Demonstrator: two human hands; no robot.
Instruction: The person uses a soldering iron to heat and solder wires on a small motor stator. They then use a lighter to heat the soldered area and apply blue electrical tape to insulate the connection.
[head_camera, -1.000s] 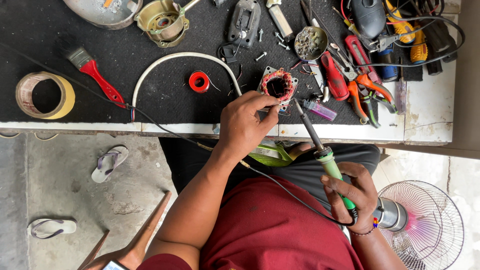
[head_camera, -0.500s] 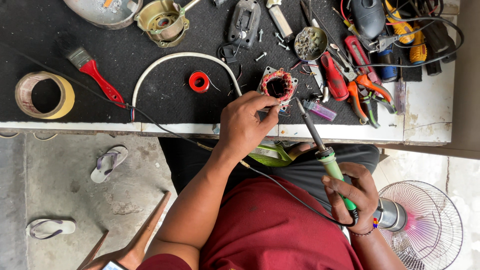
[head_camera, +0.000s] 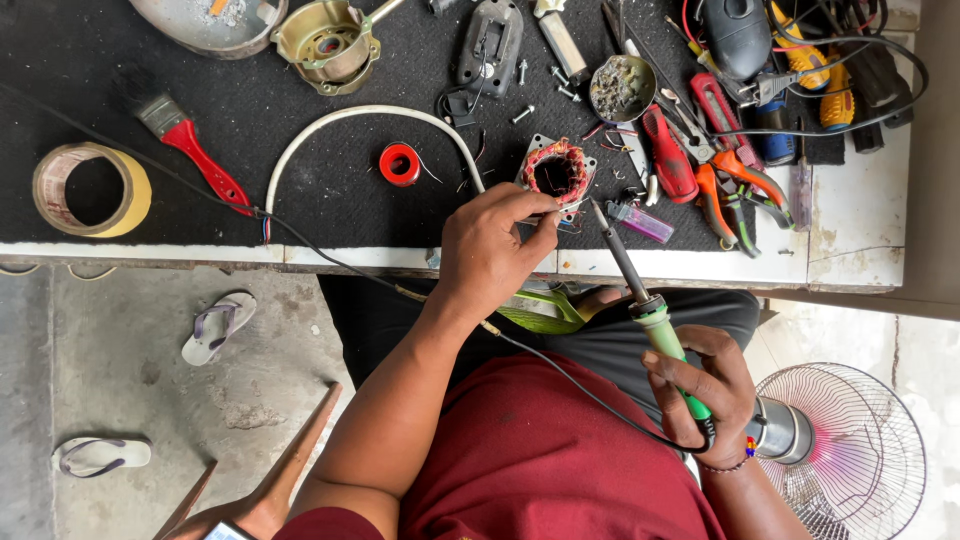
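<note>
My left hand (head_camera: 492, 252) pinches thin wires at the near edge of a small motor stator (head_camera: 556, 172) with copper windings, which lies on the black mat (head_camera: 300, 170). My right hand (head_camera: 712, 390) grips the green handle of a soldering iron (head_camera: 650, 305). The iron's tip points up toward the stator and ends just beside my left fingertips. Its black cord runs from the handle across my lap and up onto the bench.
On the bench lie a red solder spool (head_camera: 399, 163), a red-handled brush (head_camera: 190, 150), a tape roll (head_camera: 90, 190), a white cable, a motor housing (head_camera: 325, 42), a small dish (head_camera: 621, 88), a purple lighter (head_camera: 643, 222), pliers and screwdrivers at right. A fan (head_camera: 845, 450) and sandals are on the floor.
The soldering iron's tip has edged closer to the stator and my left fingers; otherwise both hands stay nearly still.
</note>
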